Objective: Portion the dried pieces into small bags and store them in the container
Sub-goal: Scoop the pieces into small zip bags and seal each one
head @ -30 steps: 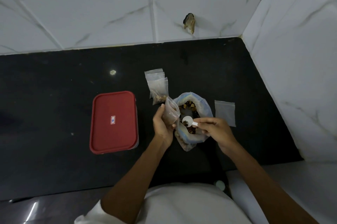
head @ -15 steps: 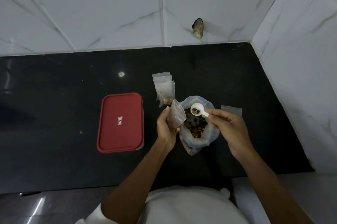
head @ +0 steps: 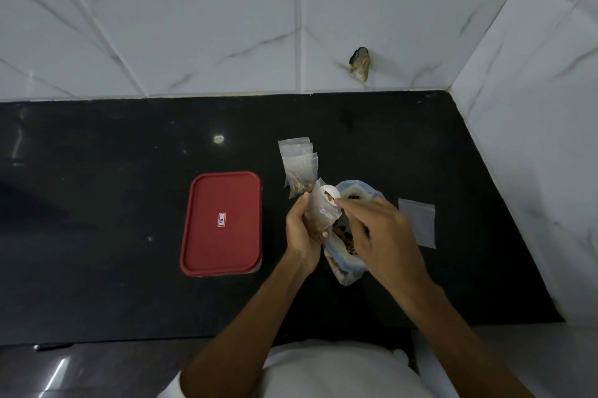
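My left hand point(head: 302, 231) grips a small clear bag point(head: 323, 211), held upright with its mouth open. My right hand point(head: 380, 235) pinches a white scoop point(head: 329, 194), tipped into that mouth with dried pieces in it. Under both hands lies the large open bag of dried pieces point(head: 348, 240), partly hidden by my right hand. Filled small bags point(head: 299, 169) lie in a pile just beyond my left hand. An empty small bag point(head: 417, 222) lies flat to the right. The container with its red lid point(head: 221, 224) on sits to the left.
The black countertop point(head: 113, 187) ends at white tiled walls at the back and right point(head: 534, 138). A chipped hole point(head: 359, 63) marks the back wall. The counter's front edge runs close to my body.
My right hand has carried the loaded scoop from above the large bag leftward to the small bag's mouth and tipped it. My left hand still holds the small bag.
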Tool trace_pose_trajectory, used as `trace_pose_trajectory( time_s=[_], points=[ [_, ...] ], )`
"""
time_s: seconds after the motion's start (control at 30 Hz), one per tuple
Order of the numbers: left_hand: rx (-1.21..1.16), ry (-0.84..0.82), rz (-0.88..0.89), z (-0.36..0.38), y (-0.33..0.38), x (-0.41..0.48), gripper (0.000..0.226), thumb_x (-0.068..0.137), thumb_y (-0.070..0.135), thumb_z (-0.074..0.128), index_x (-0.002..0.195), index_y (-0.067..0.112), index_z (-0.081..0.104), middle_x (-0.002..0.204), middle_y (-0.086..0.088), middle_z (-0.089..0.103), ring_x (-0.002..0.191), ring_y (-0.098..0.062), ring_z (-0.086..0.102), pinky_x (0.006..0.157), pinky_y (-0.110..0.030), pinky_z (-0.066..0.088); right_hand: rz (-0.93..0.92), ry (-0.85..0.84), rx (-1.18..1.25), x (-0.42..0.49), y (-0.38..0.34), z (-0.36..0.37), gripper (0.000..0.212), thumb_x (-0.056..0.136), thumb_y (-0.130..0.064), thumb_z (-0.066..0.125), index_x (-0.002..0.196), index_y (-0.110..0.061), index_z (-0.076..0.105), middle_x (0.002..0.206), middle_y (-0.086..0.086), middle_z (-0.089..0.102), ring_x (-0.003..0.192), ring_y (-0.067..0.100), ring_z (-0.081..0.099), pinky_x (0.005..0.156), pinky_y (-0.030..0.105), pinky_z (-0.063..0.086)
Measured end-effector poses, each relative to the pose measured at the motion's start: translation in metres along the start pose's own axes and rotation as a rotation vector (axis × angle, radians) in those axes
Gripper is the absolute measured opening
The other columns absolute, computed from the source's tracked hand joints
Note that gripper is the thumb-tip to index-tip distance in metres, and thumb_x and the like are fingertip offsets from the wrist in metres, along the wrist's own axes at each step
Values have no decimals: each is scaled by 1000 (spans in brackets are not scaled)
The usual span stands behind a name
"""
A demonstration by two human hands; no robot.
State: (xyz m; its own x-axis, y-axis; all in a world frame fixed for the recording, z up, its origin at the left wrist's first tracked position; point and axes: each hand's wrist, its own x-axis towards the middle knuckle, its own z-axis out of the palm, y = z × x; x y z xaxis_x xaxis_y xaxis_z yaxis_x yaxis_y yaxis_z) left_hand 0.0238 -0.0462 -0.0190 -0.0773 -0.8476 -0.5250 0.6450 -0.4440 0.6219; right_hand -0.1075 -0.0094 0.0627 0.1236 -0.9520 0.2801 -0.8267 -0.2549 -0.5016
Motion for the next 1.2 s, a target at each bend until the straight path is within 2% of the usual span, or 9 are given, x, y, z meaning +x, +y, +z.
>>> trace_pose_trajectory(
  time_s=[0.07, 0.13, 0.3, 0.37, 0.5, 0.67, 0.8, 0.93, 1.2],
  points=[
    [-34, -10, -15, 3, 2, 0, 39, 94, 44, 61, 113, 13, 76, 113, -17, 71, 96, -27, 64, 75, -35, 43, -188, 109, -123, 1, -7, -2, 35, 81, -23, 49, 89, -3, 77, 83, 8, 75, 74, 20, 71, 70, 32, 61],
    [-57, -16, -28, 2, 2, 1, 46, 94, 46, 61, 118, 8, 73, 116, -18, 70, 98, -28, 63, 75, -34, 44, -304, 109, -208, 0, -9, -5, 33, 80, -15, 49, 94, -3, 77, 91, 6, 76, 78, 21, 71, 72, 31, 60],
    [-55, -9, -43, 1, 7, 1, 54, 96, 44, 58, 132, 4, 65, 129, -21, 68, 110, -30, 65, 84, -36, 54, -327, 74, -307, -2, -1, -4, 32, 76, -18, 60, 101, -5, 76, 100, 6, 75, 83, 19, 67, 74, 31, 58],
    [-46, 5, -42, 1, 9, 0, 51, 96, 43, 58, 130, 5, 66, 128, -20, 68, 111, -30, 66, 86, -37, 55, -315, 82, -274, 0, -3, -3, 34, 81, -20, 54, 103, -5, 75, 102, 5, 75, 88, 15, 62, 77, 29, 56],
    [-24, 7, -22, 0, 10, 1, 48, 92, 43, 63, 126, 10, 70, 131, -21, 66, 114, -33, 64, 100, -46, 48, -70, 154, -34, -1, -9, -4, 25, 88, -8, 57, 106, -7, 74, 98, 4, 73, 88, 8, 59, 76, 28, 57],
    [-17, -36, -13, 0, 13, 2, 34, 92, 40, 64, 113, 15, 73, 113, -16, 62, 77, -21, 58, 56, -30, 43, 232, 210, 177, -5, 6, -10, 23, 92, -8, 65, 113, -15, 72, 98, -7, 71, 87, 2, 66, 73, 18, 54],
    [12, -25, 20, 1, 15, 1, 25, 96, 31, 62, 111, 11, 66, 101, -11, 65, 75, -18, 63, 51, -26, 49, 378, 18, 89, -21, 36, 4, 20, 92, -10, 65, 110, -16, 71, 100, -4, 72, 83, -5, 60, 68, 7, 46],
    [61, -11, 38, 3, 18, -1, 14, 98, 26, 62, 98, 13, 68, 95, -7, 69, 77, -18, 64, 54, -26, 53, 423, -62, 46, -33, 51, 22, 21, 91, -11, 65, 111, -14, 70, 102, -1, 72, 86, -3, 58, 68, 2, 38],
    [81, 6, 63, 4, 19, -2, 13, 97, 27, 65, 95, 15, 67, 96, -5, 70, 78, -15, 66, 56, -26, 55, 401, -109, -28, -29, 53, 27, 19, 94, -20, 61, 112, -22, 67, 95, -7, 69, 86, 3, 64, 73, 16, 49]
  ],
)
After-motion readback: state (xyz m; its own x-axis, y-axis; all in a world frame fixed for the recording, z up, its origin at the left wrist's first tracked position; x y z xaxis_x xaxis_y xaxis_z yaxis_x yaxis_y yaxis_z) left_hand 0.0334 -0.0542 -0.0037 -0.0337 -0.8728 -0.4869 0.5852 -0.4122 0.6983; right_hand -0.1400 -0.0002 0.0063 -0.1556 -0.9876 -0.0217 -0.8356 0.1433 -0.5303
